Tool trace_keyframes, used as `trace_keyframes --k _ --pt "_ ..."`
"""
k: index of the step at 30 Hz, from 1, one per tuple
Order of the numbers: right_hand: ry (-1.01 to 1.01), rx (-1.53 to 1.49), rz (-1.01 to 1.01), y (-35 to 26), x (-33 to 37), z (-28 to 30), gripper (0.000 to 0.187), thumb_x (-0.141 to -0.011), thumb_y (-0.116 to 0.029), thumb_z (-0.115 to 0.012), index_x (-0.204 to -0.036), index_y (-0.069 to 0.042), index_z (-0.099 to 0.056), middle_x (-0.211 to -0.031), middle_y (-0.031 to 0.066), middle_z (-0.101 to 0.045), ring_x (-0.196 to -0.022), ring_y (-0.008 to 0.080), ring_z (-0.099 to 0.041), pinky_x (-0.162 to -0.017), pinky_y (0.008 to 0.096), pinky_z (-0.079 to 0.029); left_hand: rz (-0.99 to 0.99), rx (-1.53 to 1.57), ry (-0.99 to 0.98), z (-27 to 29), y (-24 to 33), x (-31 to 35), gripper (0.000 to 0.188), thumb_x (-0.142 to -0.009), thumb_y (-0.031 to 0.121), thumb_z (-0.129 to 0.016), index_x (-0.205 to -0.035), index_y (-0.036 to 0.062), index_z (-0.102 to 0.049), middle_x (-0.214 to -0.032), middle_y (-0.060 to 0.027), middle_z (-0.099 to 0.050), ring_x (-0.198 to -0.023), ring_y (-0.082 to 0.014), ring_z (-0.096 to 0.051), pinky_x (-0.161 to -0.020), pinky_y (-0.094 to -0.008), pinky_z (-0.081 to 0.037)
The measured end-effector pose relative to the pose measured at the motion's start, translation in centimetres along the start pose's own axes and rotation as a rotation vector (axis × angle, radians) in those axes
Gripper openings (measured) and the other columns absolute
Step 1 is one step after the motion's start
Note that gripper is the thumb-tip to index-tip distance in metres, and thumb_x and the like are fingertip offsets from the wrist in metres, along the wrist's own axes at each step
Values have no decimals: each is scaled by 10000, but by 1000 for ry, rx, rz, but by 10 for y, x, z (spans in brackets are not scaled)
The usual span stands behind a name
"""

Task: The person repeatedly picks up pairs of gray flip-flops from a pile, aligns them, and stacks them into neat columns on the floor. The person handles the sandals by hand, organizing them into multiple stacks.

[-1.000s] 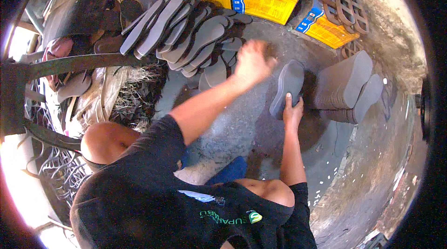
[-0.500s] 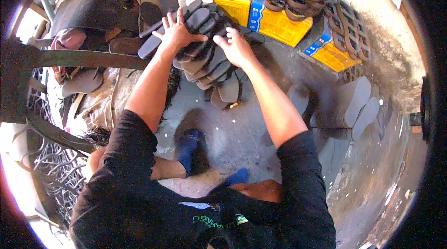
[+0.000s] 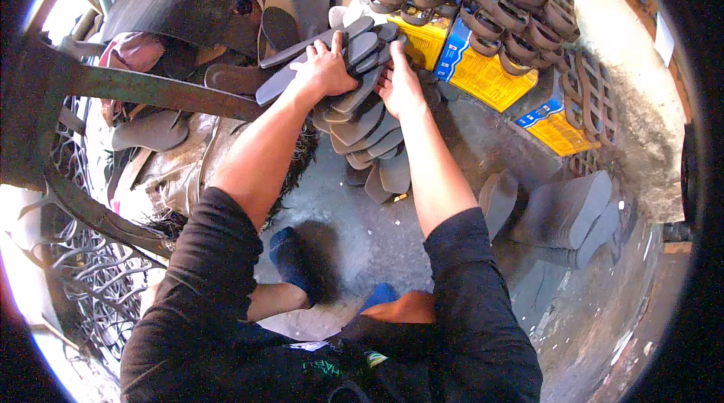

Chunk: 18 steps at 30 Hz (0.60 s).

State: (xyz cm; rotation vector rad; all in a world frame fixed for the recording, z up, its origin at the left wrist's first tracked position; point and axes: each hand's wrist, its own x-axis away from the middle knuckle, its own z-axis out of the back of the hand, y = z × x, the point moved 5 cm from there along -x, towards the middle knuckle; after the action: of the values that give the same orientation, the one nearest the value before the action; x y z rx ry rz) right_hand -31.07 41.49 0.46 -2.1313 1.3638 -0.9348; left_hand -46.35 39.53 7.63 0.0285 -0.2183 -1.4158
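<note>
A heap of grey and brown sandal soles (image 3: 362,131) lies on the floor in front of me, overlapping like shingles. My left hand (image 3: 326,73) rests on the upper soles with its fingers spread, across a long grey sole (image 3: 276,86). Against the right side of the heap, my right hand (image 3: 401,90) is cupped with the palm turned left. Its thumb and fingers are apart, touching the sole edges; some fingertips are partly hidden. Several dark soles lie between the two hands.
Brown strapped sandals (image 3: 520,18) are piled on yellow-and-blue boxes (image 3: 490,71) at far right. Stacked soles (image 3: 566,211) stand on the right floor. A metal frame bar (image 3: 166,90) crosses from the left, above a worn stump (image 3: 181,162). Dark strips (image 3: 98,267) lie tangled at lower left.
My right hand has moved in against the heap's side, and my left hand has settled onto the soles with its fingers less widely spread. The whole view has shifted.
</note>
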Motion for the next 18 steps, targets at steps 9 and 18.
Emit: trace_keyframes --k 9,18 --pt "-80 -208 138 -5 54 30 398 -1085 -388 -440 -1425 -205 -537 -1410 29 -590 -1249 259 -575 -1016 454 -517 -415 88 132 34 58 63 1173 -672 432 -883 -1617 177 -237 -1626 -216 -340 -1519 -420 -317 -1137 -733 -318" --pt "-290 -483 331 -86 176 96 487 -1087 -310 -466 -1518 -83 -452 -1534 100 -494 -1411 245 -481 -1201 426 -382 -872 940 351 59 145 145 347 -991 432 -688 -1170 139 -741 -1318 -74 -700 -1379 -322 -542 -1207 -627 -220"
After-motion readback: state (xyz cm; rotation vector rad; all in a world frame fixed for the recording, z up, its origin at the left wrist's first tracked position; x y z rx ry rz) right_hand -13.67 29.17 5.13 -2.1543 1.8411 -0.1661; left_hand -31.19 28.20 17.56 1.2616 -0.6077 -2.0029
